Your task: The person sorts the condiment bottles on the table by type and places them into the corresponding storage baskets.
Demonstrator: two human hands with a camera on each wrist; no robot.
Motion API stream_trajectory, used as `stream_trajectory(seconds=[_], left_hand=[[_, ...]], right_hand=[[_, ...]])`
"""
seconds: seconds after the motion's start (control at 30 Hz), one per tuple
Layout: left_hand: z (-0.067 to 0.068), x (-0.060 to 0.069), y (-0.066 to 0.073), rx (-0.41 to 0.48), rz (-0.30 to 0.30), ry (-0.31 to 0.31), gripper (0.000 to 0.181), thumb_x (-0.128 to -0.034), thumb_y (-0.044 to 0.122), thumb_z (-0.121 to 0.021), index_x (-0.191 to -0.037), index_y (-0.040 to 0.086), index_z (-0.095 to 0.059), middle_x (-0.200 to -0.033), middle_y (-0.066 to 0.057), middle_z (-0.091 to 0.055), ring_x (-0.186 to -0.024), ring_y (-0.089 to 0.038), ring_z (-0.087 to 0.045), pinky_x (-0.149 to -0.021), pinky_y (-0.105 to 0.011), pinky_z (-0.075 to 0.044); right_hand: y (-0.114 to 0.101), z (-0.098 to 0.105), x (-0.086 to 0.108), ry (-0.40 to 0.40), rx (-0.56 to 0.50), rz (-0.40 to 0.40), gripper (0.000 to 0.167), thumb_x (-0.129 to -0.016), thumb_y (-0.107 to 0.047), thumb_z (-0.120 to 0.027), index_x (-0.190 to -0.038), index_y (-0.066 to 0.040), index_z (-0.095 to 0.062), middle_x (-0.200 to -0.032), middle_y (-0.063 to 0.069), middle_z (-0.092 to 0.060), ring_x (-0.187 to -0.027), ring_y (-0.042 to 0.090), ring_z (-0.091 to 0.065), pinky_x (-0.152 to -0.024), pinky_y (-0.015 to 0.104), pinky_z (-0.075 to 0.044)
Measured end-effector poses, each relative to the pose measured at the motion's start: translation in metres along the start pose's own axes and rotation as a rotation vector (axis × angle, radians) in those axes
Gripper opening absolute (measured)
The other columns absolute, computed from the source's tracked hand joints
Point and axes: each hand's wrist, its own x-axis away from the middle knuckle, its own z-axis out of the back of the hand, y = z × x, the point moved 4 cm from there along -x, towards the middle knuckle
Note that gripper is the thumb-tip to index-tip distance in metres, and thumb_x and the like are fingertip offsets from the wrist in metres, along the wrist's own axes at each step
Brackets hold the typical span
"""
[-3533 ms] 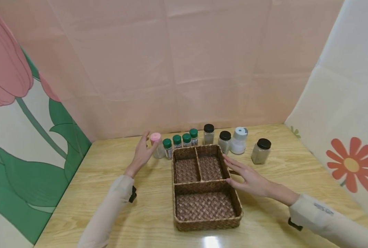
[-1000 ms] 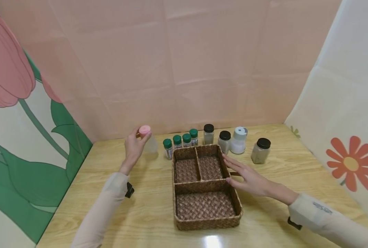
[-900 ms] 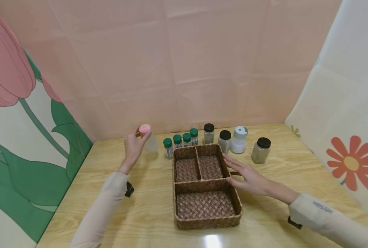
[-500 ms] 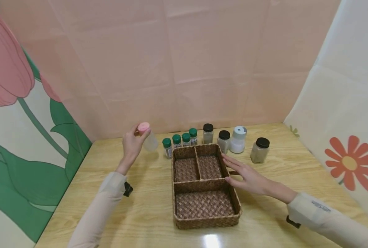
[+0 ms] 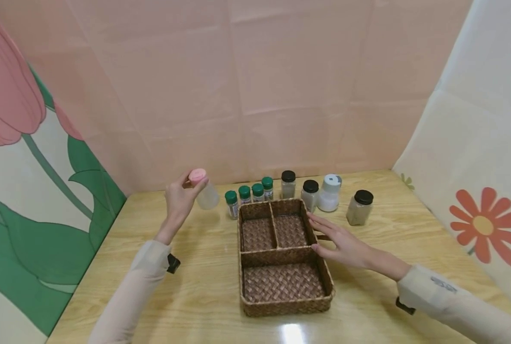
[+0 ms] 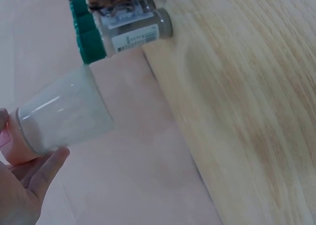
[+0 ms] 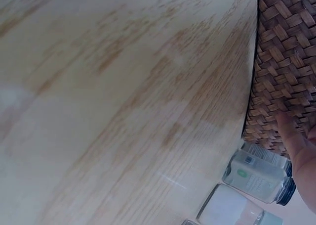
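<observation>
My left hand (image 5: 179, 203) pinches a translucent bottle by its pink lid, thumb on one side and fingers on the other. The bottle (image 5: 208, 197) leans slightly and is raised off the table, left of the green-capped jars. In the left wrist view its clear body (image 6: 66, 111) shows in full, with nothing visible inside. A brown woven basket (image 5: 286, 307) with three compartments stands mid-table, all of them bare. Against its right wall lies my right hand (image 5: 343, 246), fingers extended. The right wrist view shows that fingertip touching the weave (image 7: 276, 81).
Several green-capped spice jars (image 5: 232, 210) stand in a row behind the basket. Black-capped jars (image 5: 288, 188) and a white bottle (image 5: 329, 198) are to their right. Another black-capped jar (image 5: 359, 212) stands farther right. A pink sheet (image 5: 238, 95) hangs behind the table.
My left hand, beside the pink-lidded bottle in the oldest frame, has gripped its lid, lifted it and carried it left, away from the green-capped jars. My right hand has stayed at the basket.
</observation>
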Motion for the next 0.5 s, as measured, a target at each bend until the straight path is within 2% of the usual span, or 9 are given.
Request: stream_trajectory(seconds=[0.27, 0.5], left_hand=[[0.002, -0.002, 0.007, 0.036, -0.033, -0.013, 0.041, -0.0840, 0.024, -0.082, -0.114, -0.002, -0.071, -0.107, -0.018, -0.072, -0.089, -0.031, -0.072, -0.076, -0.040, -0.059], [-0.003, -0.005, 0.014, 0.060, -0.039, -0.019, 0.043, -0.0833, 0.025, -0.083, -0.114, -0.002, -0.071, -0.107, -0.018, -0.072, -0.088, -0.030, -0.072, -0.075, -0.038, -0.059]], right_hand=[[0.001, -0.002, 0.000, 0.012, 0.018, 0.013, 0.067, -0.096, -0.024, -0.066, -0.148, 0.008, -0.037, -0.157, 0.022, -0.029, -0.136, 0.042, -0.039, -0.103, 0.052, -0.041], [0.002, -0.002, 0.001, 0.018, 0.026, 0.018, 0.066, -0.097, -0.023, -0.065, -0.147, 0.009, -0.038, -0.157, 0.022, -0.030, -0.136, 0.041, -0.039, -0.105, 0.052, -0.038]])
